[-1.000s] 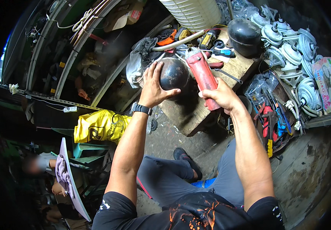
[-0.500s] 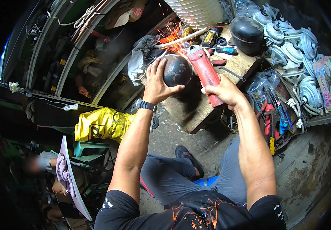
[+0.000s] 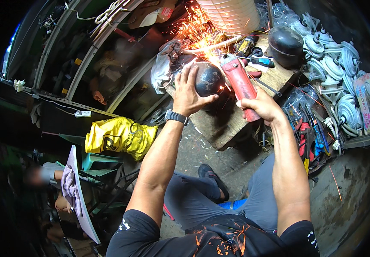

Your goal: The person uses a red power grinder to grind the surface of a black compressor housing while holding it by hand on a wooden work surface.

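One thick wooden block (image 3: 215,124) fills the middle of the work area, with a pale ribbed bucket (image 3: 232,15) behind it and a crumpled yellow bag (image 3: 123,137) well to its left. Near the block's far right end stands a black metal pot (image 3: 285,45), its place beside the tools unchanged from the earlier frames. The dark round metal shell (image 3: 209,80) is at the block's left side, its underside lost in shadow. Just to its right slants the red power tool (image 3: 239,79), head end at the shell's upper right edge; whether they touch there cannot be told. The left hand (image 3: 189,92) lies spread on the shell's left side, thumb stretched across its near side, much as a second ago. The right hand (image 3: 262,107) wraps the tool's near end with its thumb on top, also as before. A metal wrench (image 3: 269,87) lies on the block beyond that hand. What differs most is the sparks (image 3: 200,34): none show a second ago, a thin spray half a second ago, and now a broad bright fan shoots away toward the bucket, with stray streaks at the right.
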A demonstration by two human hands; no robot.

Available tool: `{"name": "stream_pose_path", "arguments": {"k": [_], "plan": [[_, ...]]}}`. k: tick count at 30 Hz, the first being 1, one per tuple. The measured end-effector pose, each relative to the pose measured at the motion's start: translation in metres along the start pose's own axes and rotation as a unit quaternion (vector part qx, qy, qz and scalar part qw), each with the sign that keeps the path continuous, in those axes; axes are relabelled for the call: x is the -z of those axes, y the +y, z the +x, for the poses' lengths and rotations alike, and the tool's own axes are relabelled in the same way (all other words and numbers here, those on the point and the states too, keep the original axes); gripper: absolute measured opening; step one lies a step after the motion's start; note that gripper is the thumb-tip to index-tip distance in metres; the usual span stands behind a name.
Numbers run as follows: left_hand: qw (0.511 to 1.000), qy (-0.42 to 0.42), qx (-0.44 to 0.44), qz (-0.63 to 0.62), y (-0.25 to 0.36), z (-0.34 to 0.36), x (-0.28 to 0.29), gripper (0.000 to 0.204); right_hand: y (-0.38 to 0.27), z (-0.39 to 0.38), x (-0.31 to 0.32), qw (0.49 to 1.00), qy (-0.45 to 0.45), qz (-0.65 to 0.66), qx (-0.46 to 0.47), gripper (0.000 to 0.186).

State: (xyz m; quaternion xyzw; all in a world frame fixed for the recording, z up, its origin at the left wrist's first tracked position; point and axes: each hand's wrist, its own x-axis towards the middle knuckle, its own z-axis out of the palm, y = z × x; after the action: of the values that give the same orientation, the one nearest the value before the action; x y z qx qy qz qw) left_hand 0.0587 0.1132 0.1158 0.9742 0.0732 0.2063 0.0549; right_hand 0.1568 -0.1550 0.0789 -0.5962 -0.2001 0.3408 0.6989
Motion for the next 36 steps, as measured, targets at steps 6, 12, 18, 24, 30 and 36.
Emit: {"name": "stream_pose_path", "arguments": {"k": [6,12,18,24,30,36], "plan": [[1.000,0.009,0.007,0.009,-0.005,-0.004,0.000,0.123,-0.005,0.004,-0.004,0.999,-0.025,0.018,-0.029,0.034],[1.000,0.025,0.011,0.011,0.000,-0.006,-0.002,0.122,-0.008,0.014,-0.011,0.998,-0.034,0.029,-0.038,0.037],[0.999,0.031,0.039,0.007,0.006,-0.006,-0.004,0.121,-0.015,0.003,-0.011,0.998,-0.032,0.043,-0.043,0.035],[0.997,0.028,0.065,0.004,0.009,-0.004,-0.006,0.124,-0.010,-0.006,-0.009,0.999,-0.027,0.035,-0.022,0.033],[0.996,-0.087,0.037,0.004,-0.007,0.010,0.011,0.133,-0.010,-0.005,-0.007,0.998,-0.028,0.038,-0.032,0.032],[0.991,-0.080,-0.070,-0.081,-0.040,0.019,0.017,0.138,-0.015,-0.001,-0.013,0.998,-0.053,0.028,-0.037,0.035]]}}
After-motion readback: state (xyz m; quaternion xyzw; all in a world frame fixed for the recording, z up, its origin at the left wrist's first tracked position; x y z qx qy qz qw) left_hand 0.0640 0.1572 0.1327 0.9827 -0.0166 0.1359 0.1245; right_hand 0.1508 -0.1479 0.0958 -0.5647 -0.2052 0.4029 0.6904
